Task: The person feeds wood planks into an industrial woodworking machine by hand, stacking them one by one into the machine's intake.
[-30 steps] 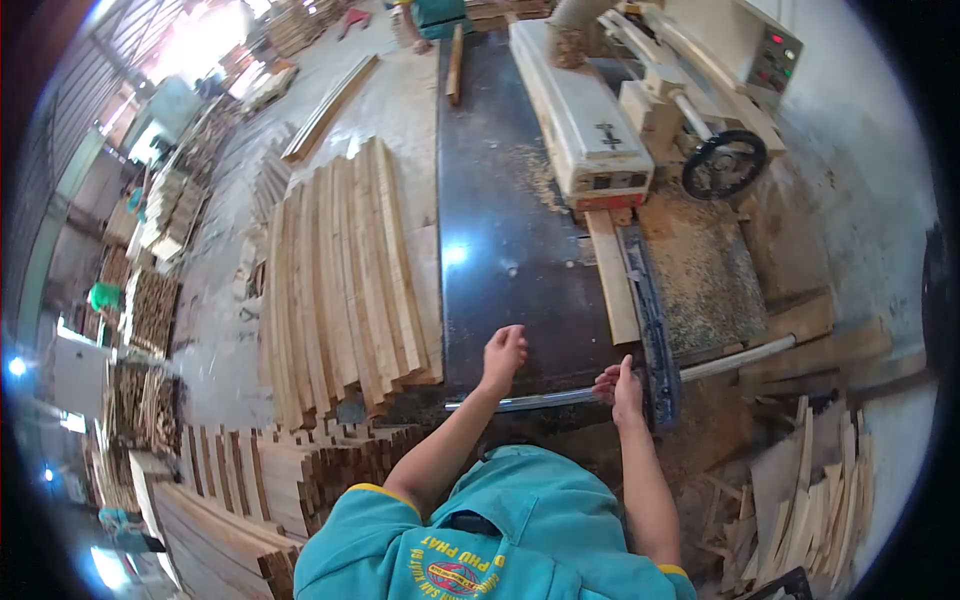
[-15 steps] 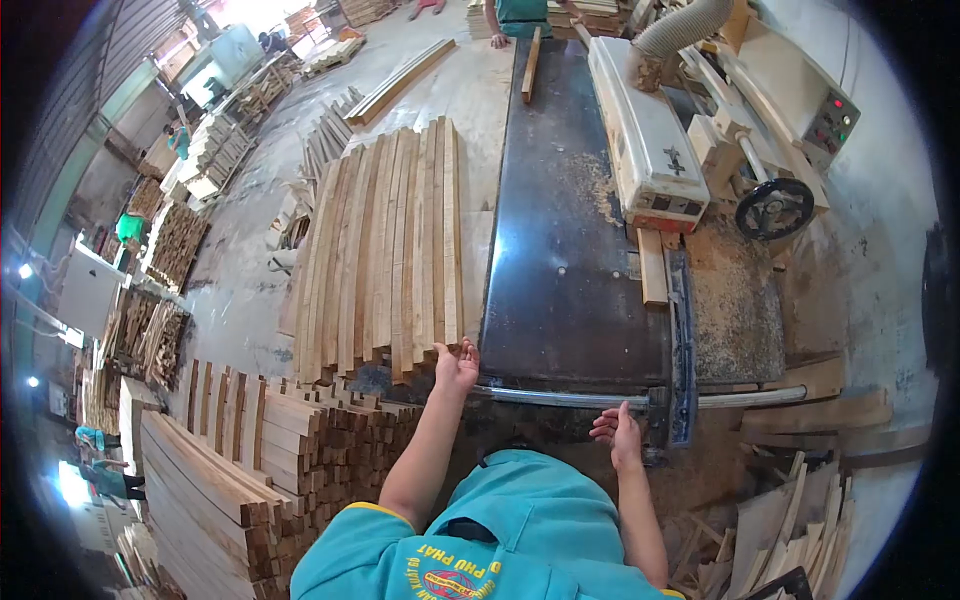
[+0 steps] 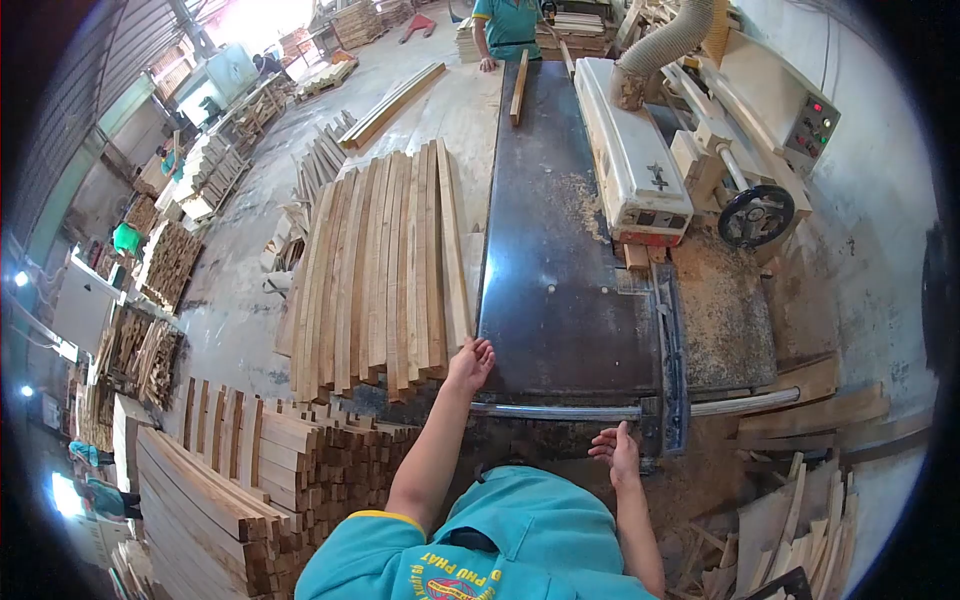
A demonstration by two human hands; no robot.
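The left hand (image 3: 471, 364), fingers apart, touches the near end of the outermost pale wooden slat (image 3: 452, 250) on the stack beside the dark machine table (image 3: 560, 270); nothing is lifted yet. The right hand (image 3: 617, 452) hangs open.

Counted: two hands, left hand (image 3: 471, 364) and right hand (image 3: 617, 452); one worktop (image 3: 560, 290); one handwheel (image 3: 756, 216); one extraction hose (image 3: 672, 35).

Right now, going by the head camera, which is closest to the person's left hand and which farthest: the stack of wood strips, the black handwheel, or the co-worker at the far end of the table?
1. Stack of wood strips, just left of the left hand, at its fingertips.
2. Black handwheel, off to the right on the machine.
3. Co-worker, at the table's far end, top of the view.
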